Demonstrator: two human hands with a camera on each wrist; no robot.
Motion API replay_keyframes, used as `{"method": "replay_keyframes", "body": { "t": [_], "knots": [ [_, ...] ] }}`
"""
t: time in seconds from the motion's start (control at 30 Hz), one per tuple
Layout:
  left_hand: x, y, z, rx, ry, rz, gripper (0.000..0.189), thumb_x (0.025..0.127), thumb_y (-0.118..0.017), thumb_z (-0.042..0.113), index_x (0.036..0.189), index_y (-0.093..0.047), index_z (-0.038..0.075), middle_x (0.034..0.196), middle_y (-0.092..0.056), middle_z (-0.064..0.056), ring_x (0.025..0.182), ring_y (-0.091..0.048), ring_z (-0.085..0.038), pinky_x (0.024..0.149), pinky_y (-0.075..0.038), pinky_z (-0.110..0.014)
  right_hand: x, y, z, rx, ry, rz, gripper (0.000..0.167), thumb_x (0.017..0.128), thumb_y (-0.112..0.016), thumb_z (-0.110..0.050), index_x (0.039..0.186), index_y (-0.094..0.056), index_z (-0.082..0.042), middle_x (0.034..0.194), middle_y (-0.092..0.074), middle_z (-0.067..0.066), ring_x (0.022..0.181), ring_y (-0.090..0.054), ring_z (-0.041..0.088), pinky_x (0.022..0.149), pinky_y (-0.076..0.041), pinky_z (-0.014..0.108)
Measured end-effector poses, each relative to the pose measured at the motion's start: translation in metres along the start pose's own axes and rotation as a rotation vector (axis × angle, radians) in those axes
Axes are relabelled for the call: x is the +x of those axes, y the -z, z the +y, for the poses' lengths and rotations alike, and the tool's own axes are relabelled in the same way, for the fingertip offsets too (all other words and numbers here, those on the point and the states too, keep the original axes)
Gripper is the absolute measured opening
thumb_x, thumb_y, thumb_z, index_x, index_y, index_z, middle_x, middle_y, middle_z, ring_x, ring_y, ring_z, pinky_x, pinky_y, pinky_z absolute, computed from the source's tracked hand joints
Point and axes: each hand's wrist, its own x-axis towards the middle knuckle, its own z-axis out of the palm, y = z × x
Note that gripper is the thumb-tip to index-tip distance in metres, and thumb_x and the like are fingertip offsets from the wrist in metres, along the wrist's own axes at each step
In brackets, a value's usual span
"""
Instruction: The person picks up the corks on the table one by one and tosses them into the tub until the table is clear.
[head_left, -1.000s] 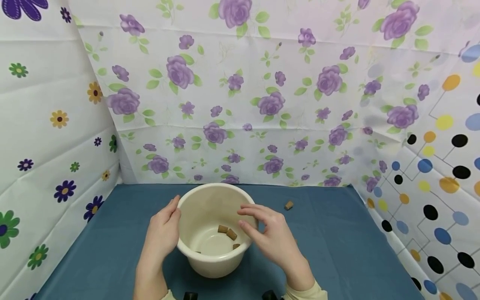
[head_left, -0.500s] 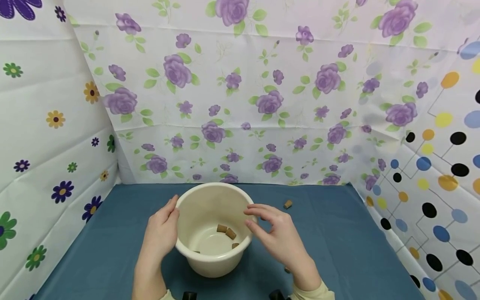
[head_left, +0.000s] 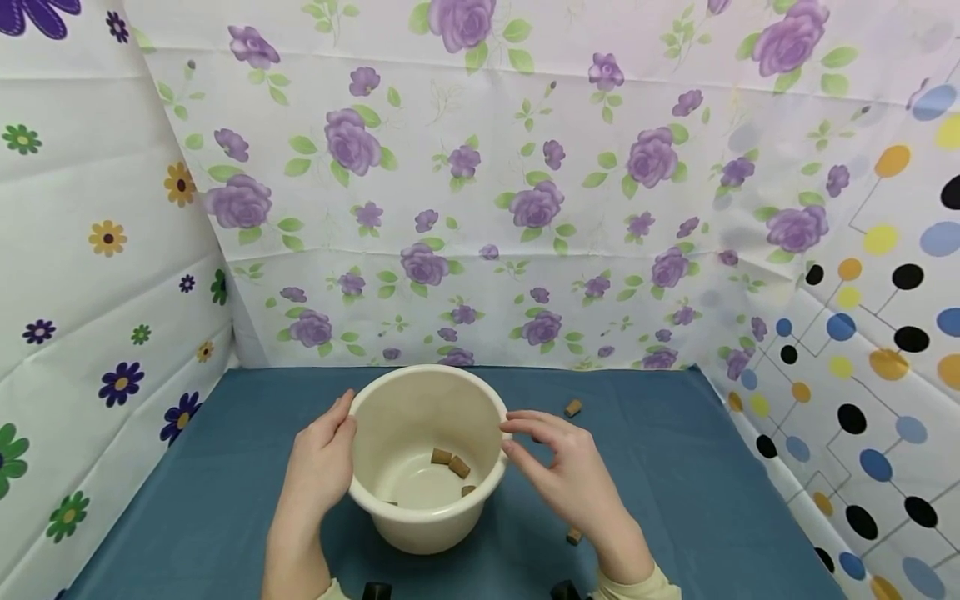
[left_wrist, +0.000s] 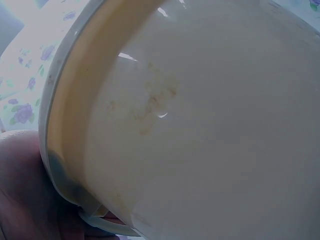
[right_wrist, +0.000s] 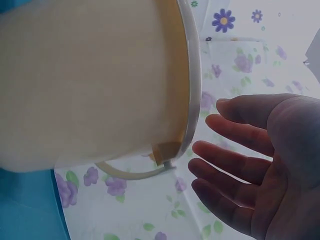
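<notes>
A cream plastic bucket (head_left: 427, 530), tilted toward the head camera, stands in the middle of the cloth. Several corks show inside on its bottom: one cork (head_left: 441, 456) lies beside another cork (head_left: 459, 467), and two more are partly hidden by the near rim. My left hand (head_left: 321, 457) grips the bucket's left rim, thumb toward me. At the right rim is my right hand (head_left: 573, 475), its fingers loosely bent and holding nothing. In the right wrist view those fingers are spread a little apart from the rim. The bucket's handle (right_wrist: 135, 175) hangs at its far side.
On the blue cloth (head_left: 675, 467) one cork (head_left: 573, 407) lies at the back, right of the bucket. Another cork (head_left: 574, 536) lies by my right wrist. A flowered curtain (head_left: 465, 208) stands behind the cloth, with patterned sheets at both sides.
My right hand has drawn back to the right, from over the bucket's opening to its right rim. The cork by my right wrist has come into view. The left hand keeps its hold.
</notes>
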Motion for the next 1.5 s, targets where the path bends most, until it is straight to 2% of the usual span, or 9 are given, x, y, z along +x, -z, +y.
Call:
{"method": "replay_keyframes", "body": {
  "t": [0.23,0.5,0.63,0.8,0.97,1.07,1.3,1.5],
  "knots": [
    [0.000,0.000,0.000,-0.006,0.005,-0.009,0.053,0.118,-0.037,0.023,0.169,-0.031,0.008,0.173,-0.028,-0.018,0.161,-0.022,-0.038,0.129,-0.019,-0.060,-0.006,0.005,0.006,-0.019,-0.003,-0.007,0.024,0.102,-0.077,-0.032,0.123,-0.081,-0.021,0.136,-0.072,-0.006,0.127,-0.067,0.017,0.096,-0.062,0.045],
    [-0.002,-0.001,-0.002,-0.004,0.001,-0.009,0.053,0.118,-0.036,0.024,0.169,-0.032,0.009,0.173,-0.027,-0.018,0.161,-0.022,-0.039,0.129,-0.019,-0.061,-0.012,0.007,0.013,-0.042,-0.036,-0.009,0.022,0.100,-0.080,-0.025,0.121,-0.081,-0.026,0.133,-0.073,-0.005,0.124,-0.069,0.019,0.093,-0.063,0.048],
    [-0.002,-0.001,-0.003,-0.002,-0.003,-0.006,0.053,0.118,-0.037,0.024,0.169,-0.031,0.009,0.173,-0.028,-0.018,0.161,-0.022,-0.039,0.129,-0.019,-0.062,-0.015,0.009,0.016,-0.058,-0.048,-0.016,0.021,0.100,-0.079,-0.026,0.121,-0.081,-0.027,0.134,-0.072,-0.009,0.123,-0.069,0.018,0.087,-0.064,0.041],
    [-0.002,-0.001,-0.004,-0.002,-0.011,-0.002,0.053,0.118,-0.037,0.024,0.169,-0.032,0.008,0.173,-0.028,-0.019,0.160,-0.022,-0.039,0.129,-0.020,-0.062,-0.018,0.011,0.020,-0.062,-0.053,-0.015,0.020,0.101,-0.079,-0.029,0.120,-0.080,-0.031,0.133,-0.073,-0.006,0.120,-0.071,0.020,0.076,-0.063,0.031],
    [-0.001,-0.001,-0.003,-0.002,-0.011,-0.002,0.053,0.118,-0.036,0.024,0.169,-0.032,0.008,0.173,-0.028,-0.019,0.160,-0.022,-0.040,0.128,-0.020,-0.062,-0.020,0.013,0.024,-0.050,-0.064,-0.019,0.019,0.101,-0.078,-0.029,0.120,-0.081,-0.029,0.133,-0.074,0.000,0.118,-0.072,0.024,0.065,-0.060,0.026],
    [-0.002,-0.001,-0.003,-0.002,-0.007,-0.003,0.053,0.118,-0.036,0.024,0.169,-0.031,0.008,0.173,-0.027,-0.019,0.161,-0.022,-0.040,0.129,-0.020,-0.062,-0.022,0.015,0.026,-0.041,-0.096,-0.032,0.018,0.101,-0.078,-0.032,0.119,-0.081,-0.030,0.133,-0.073,-0.002,0.120,-0.071,0.024,0.062,-0.060,0.023],
    [-0.002,-0.001,-0.002,-0.007,-0.020,0.002,0.053,0.118,-0.037,0.024,0.168,-0.032,0.007,0.173,-0.028,-0.019,0.160,-0.023,-0.040,0.128,-0.020,-0.062,-0.027,0.019,0.032,-0.009,-0.162,-0.065,0.019,0.101,-0.077,-0.034,0.119,-0.080,-0.032,0.135,-0.071,-0.005,0.116,-0.073,0.021,0.066,-0.061,0.021],
    [-0.001,-0.001,-0.001,-0.007,-0.018,0.000,0.053,0.118,-0.037,0.023,0.169,-0.032,0.008,0.173,-0.028,-0.018,0.161,-0.022,-0.039,0.129,-0.020,-0.061,-0.031,0.022,0.037,-0.031,-0.204,-0.079,0.019,0.101,-0.077,-0.037,0.119,-0.080,-0.032,0.135,-0.071,-0.005,0.114,-0.074,0.020,0.073,-0.061,0.019]
  ]
}}
